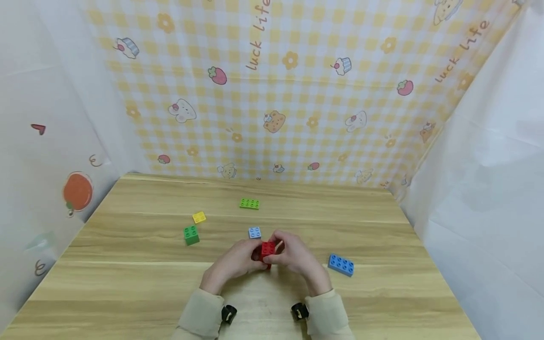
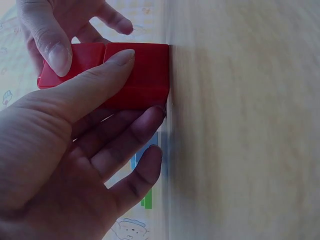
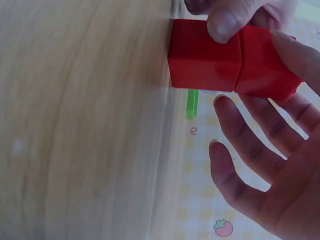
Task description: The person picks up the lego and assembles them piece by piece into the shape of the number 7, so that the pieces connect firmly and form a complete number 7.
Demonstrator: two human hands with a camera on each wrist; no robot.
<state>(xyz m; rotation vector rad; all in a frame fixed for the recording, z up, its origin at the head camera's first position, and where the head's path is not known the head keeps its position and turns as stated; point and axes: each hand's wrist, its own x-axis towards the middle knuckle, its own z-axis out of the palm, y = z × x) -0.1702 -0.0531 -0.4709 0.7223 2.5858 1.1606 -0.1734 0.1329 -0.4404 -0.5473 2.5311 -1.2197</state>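
Observation:
Two red building bricks stand stacked on the table, a thin seam between them. My left hand (image 1: 236, 260) grips the lower red brick (image 3: 202, 67), thumb on the near face and fingers behind. On the other side, my right hand (image 1: 296, 257) pinches the upper red brick (image 3: 260, 62) between thumb and fingers. Studs of the upper brick show on top in the head view. The lower brick's base meets the tabletop in both wrist views. Just behind the hands lies a light blue brick (image 1: 254, 232).
A lime green brick (image 1: 249, 204) lies at the back. To the left are a yellow brick (image 1: 199, 217) and a taller green brick (image 1: 191, 235). A long blue brick (image 1: 341, 265) rests right of my right hand on the wooden table (image 1: 127, 293).

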